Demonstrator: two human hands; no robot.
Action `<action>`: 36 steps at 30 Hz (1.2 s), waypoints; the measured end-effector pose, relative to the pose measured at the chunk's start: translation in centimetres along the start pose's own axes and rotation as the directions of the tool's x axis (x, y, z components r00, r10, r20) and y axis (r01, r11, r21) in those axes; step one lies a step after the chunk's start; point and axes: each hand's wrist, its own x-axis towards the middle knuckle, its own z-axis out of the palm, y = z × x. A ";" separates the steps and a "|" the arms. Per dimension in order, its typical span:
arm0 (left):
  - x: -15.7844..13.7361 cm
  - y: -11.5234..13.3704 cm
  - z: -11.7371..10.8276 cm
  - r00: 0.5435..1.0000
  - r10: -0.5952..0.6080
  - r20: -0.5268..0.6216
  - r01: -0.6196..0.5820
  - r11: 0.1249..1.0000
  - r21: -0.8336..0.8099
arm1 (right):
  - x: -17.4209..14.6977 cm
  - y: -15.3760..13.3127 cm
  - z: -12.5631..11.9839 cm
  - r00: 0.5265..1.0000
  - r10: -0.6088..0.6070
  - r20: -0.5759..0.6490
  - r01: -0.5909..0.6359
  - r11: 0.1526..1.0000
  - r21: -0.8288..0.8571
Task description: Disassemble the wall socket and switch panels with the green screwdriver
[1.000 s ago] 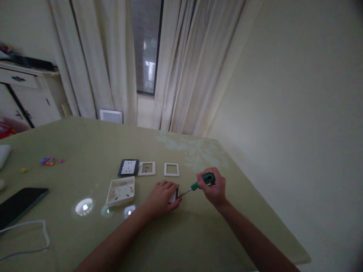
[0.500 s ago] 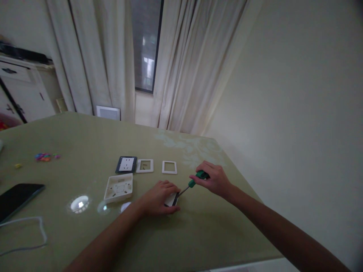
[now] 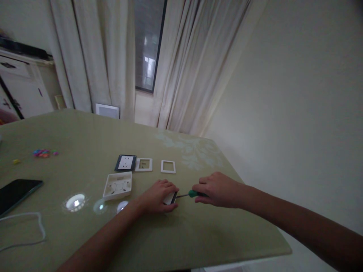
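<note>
a room in a home by what my remote feed gives me, cream curtains (image 3: 104, 56) at a narrow window (image 3: 148, 49), a white cabinet (image 3: 27, 81) with drawer and dark handles, a plain pale wall (image 3: 297, 94), a leaf-patterned greenish table (image 3: 85, 136), a phone (image 3: 18, 193) lying on it

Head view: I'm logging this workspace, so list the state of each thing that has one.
White-faced module: gripped by the left hand
Screwdriver: in the right hand, tip at module's edge
Socket panel: lying face up
White box: open side up
Left white frame: flat, small pieces in its opening
Right white frame: lying flat
Phone: flat, screen dark
Curtains: parted
</note>
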 end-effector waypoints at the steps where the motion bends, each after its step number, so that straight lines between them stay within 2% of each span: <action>1: 0.0 0.0 0.0 1.000 0.002 0.002 -0.002 1.000 0.004 | 0.1 0.0 -0.1 0.999 -0.013 0.042 0.014 1.000 -0.028; 4: -0.1 0.0 0.0 1.000 0.010 0.008 -0.010 1.000 0.011 | 0.4 0.2 -0.1 0.994 -0.054 0.091 0.061 0.995 -0.081; 7: -0.1 0.2 0.0 1.000 0.014 0.016 -0.014 1.000 0.014 | 0.5 0.8 0.2 0.991 -0.104 0.080 0.111 0.989 -0.100; 10: 0.0 0.3 -0.2 1.000 0.007 0.024 -0.007 1.000 0.020 | 0.0 1.5 1.2 0.993 -0.105 0.058 0.112 0.986 -0.121; 14: 0.0 0.3 -0.2 0.999 0.001 0.033 -0.002 1.000 0.027 | -2.1 1.4 4.1 0.999 -0.026 -0.038 0.024 0.998 -0.050; 18: -0.1 0.2 -0.2 1.000 0.000 0.030 -0.001 0.999 0.033 | -4.6 -0.5 8.4 0.973 0.126 -0.192 -0.096 0.982 0.161; 21: -0.2 0.1 -0.2 1.000 0.002 0.029 -0.003 0.999 0.034 | -5.8 -2.7 11.6 0.922 0.285 -0.262 -0.190 0.922 0.336; 25: -0.2 0.0 -0.1 1.000 0.001 0.030 -0.002 0.999 0.035 | -6.3 -5.5 14.4 0.864 0.437 -0.250 -0.263 0.815 0.516; 30: -0.2 -0.1 -0.1 0.999 0.000 0.035 -0.001 0.999 0.035 | -6.4 -7.3 15.6 0.817 0.548 -0.180 -0.309 0.680 0.665; 34: -0.3 -0.1 -0.1 0.999 -0.004 0.032 0.003 1.000 0.031 | -6.3 -7.9 16.2 0.791 0.597 -0.136 -0.312 0.583 0.750; 36: -0.3 -0.2 -0.1 0.999 -0.003 0.034 0.001 1.000 0.031 | -6.3 -8.3 16.8 0.762 0.636 -0.126 -0.305 0.523 0.795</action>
